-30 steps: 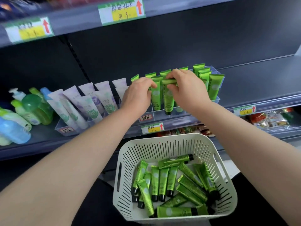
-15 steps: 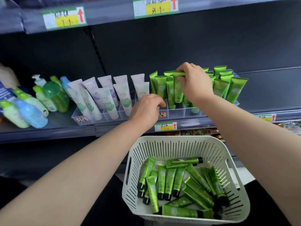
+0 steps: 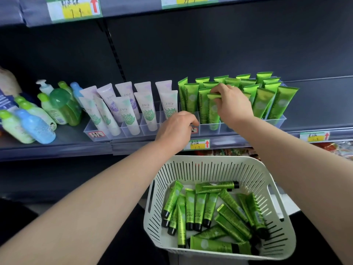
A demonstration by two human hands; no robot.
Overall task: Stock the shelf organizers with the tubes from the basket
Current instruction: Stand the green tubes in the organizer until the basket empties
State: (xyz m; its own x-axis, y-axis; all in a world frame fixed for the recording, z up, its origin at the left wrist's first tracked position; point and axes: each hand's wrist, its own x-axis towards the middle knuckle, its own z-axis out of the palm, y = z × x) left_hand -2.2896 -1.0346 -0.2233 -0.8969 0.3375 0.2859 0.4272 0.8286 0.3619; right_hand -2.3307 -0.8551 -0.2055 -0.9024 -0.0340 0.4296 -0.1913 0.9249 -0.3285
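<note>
The right hand (image 3: 232,106) pinched the flat crimped end of a green tube (image 3: 213,115) between thumb and fingertips. That tube stood nearly upright in a front slot of the clear organizer (image 3: 277,120), its long axis vertical, crimp up and cap end down in the slot. The left hand (image 3: 175,129) hovered lower, at the organizer's front wall, with its fingers curled under; whether it held anything could not be told.

Around the held tube, more green tubes (image 3: 261,100) stood in rows, crimp up and leaning slightly back. A second organizer (image 3: 87,130) to the left carried pale tubes (image 3: 147,111) standing the same way. Both sat on a dark grey shelf (image 3: 57,148) with a dark back panel (image 3: 210,44). Bottles (image 3: 36,125) crowded its left end, and a price tag (image 3: 198,144) hung on its front edge.

Below, a white slotted basket (image 3: 210,159) held loose tubes (image 3: 191,207) lying flat, most with black caps toward the person and a few crosswise.
</note>
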